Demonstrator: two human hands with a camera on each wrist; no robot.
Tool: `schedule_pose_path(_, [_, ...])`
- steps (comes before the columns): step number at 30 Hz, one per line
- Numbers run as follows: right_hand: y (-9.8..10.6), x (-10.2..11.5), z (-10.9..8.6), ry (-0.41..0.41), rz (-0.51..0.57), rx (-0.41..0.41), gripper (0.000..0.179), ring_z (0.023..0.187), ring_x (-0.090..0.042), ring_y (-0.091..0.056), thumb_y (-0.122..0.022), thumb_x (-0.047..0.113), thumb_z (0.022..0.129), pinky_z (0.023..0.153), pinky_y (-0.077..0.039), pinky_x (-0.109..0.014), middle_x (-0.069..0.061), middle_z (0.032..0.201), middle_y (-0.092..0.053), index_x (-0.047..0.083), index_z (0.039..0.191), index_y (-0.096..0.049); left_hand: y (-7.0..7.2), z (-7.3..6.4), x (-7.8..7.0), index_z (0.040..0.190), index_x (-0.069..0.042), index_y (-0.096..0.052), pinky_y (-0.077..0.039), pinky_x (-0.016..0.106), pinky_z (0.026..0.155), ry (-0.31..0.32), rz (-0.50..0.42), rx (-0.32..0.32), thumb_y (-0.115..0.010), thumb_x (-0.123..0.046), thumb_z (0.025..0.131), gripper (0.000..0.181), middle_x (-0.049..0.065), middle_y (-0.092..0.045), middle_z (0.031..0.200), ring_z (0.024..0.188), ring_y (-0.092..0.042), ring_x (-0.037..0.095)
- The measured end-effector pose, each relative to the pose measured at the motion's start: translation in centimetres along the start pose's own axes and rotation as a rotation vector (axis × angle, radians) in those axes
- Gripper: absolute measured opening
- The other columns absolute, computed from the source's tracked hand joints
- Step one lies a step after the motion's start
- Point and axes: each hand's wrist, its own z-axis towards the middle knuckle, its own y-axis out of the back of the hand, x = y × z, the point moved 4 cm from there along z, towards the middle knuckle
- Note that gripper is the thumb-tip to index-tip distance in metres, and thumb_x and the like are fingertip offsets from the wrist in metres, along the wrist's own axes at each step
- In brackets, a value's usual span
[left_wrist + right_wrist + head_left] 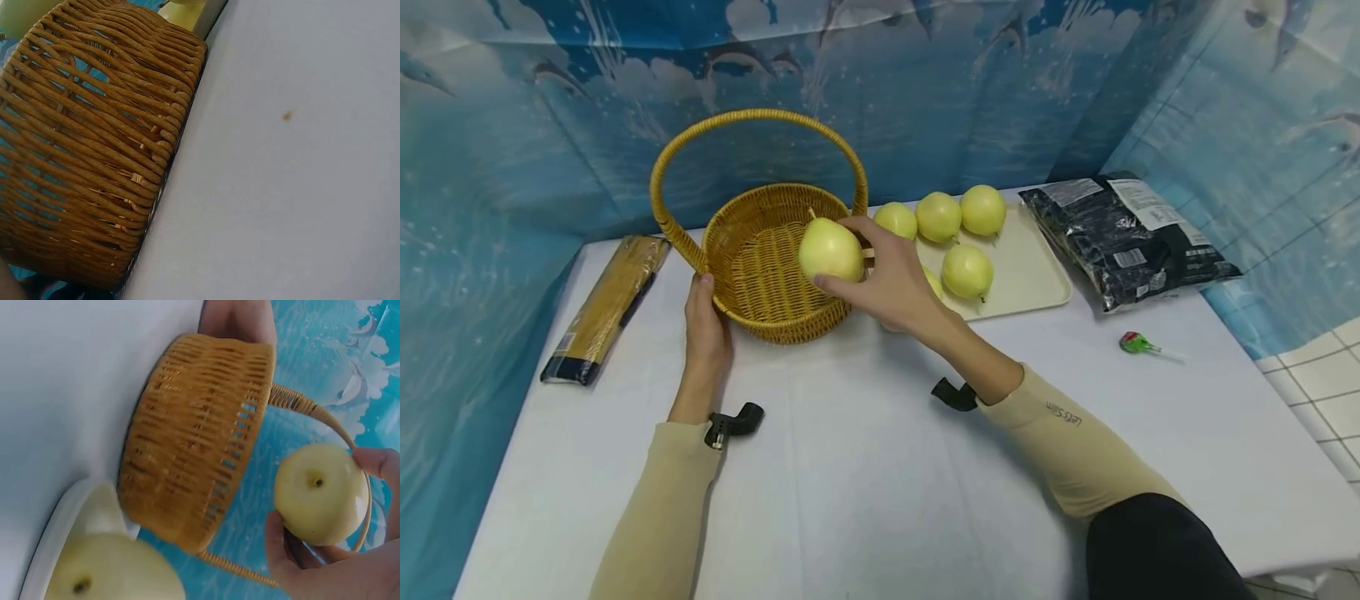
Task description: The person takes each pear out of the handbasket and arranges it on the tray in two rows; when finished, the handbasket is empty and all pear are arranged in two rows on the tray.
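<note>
My right hand (891, 271) grips a pale yellow-green pear (831, 251), thumb on the near side and fingers behind. The pear is over the right rim of a round wicker basket (790, 332) with a tall arched handle, and the right wrist view also shows this pear (320, 494) between thumb and fingers. Against the basket's left side rests my left hand (706, 342), its fingertips by the rim at the foot of the handle. No fruit shows inside the basket. Its woven wall (94, 144) fills much of the left wrist view.
Right of the basket lies a cream tray (1033, 271) bearing several more pears (967, 272). A black plastic package (1138, 237) sits beyond it, with a small wrapped lollipop (1138, 342) in front. Left of the basket is a long yellow packet (608, 304). A blue printed curtain (925, 108) hangs behind.
</note>
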Motion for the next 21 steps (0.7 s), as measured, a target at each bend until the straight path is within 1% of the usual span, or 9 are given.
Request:
schedule_pose_path(3, [1.1,-0.5,-0.5,-0.001,-0.017,-0.019,0.07,0.117,-0.022,-0.069,-0.084,0.04,0.087,0.095,-0.061,-0.038,-0.005,0.139,-0.063,0.016,0.147,-0.057,-0.2,0.0,-0.1,0.163,-0.012,-0.031,-0.025,0.034,0.13,-0.005,0.001,0.008,-0.034,-0.031,0.115,0.053,0.016,-0.041,0.158,0.152,-0.036,0.03])
schedule_pose_path(7, [2.4,-1.3,-1.2,-0.022,-0.036,-0.045,0.069,0.117,-0.023,-0.069,-0.085,0.038,0.086,0.097,-0.06,-0.041,-0.003,0.14,-0.064,0.018,0.147,-0.058,-0.5,-0.3,-0.4,0.163,-0.01,-0.031,-0.024,0.035,0.13,-0.002,0.006,0.016,-0.034,-0.032,0.114,0.053,0.019,-0.04,0.158,0.152,-0.035,0.033])
schedule_pose_path(13, [3.9,-2.6,-2.0,-0.054,-0.045,-0.055,0.068,0.124,-0.024,-0.066,-0.085,0.036,0.086,0.1,-0.059,-0.041,-0.002,0.141,-0.064,0.017,0.145,-0.059,-1.0,-1.0,-1.4,0.162,-0.007,-0.031,-0.024,0.036,0.13,0.008,0.016,0.016,-0.034,-0.031,0.114,0.054,0.016,-0.044,0.153,0.151,-0.034,0.034])
schedule_pose_path(16, [4.8,-3.2,-2.2,-0.058,-0.056,-0.069,0.068,0.124,-0.024,-0.065,-0.085,0.034,0.086,0.1,-0.059,-0.043,-0.005,0.139,-0.065,0.015,0.145,-0.059,-0.8,-0.8,-1.2,0.162,-0.008,-0.031,-0.025,0.035,0.13,0.013,0.019,0.013,-0.034,-0.031,0.114,0.053,0.015,-0.045,0.152,0.151,-0.035,0.033])
schedule_pose_path(21, [6.5,-4.4,-2.6,-0.071,-0.086,-0.101,0.067,0.121,-0.027,-0.066,-0.085,0.034,0.087,0.099,-0.059,-0.048,-0.011,0.134,-0.067,0.012,0.145,-0.059,-0.1,-0.1,-0.3,0.163,-0.012,-0.031,-0.025,0.034,0.129,0.013,0.024,0.011,-0.033,-0.033,0.115,0.053,0.014,-0.044,0.155,0.151,-0.036,0.03])
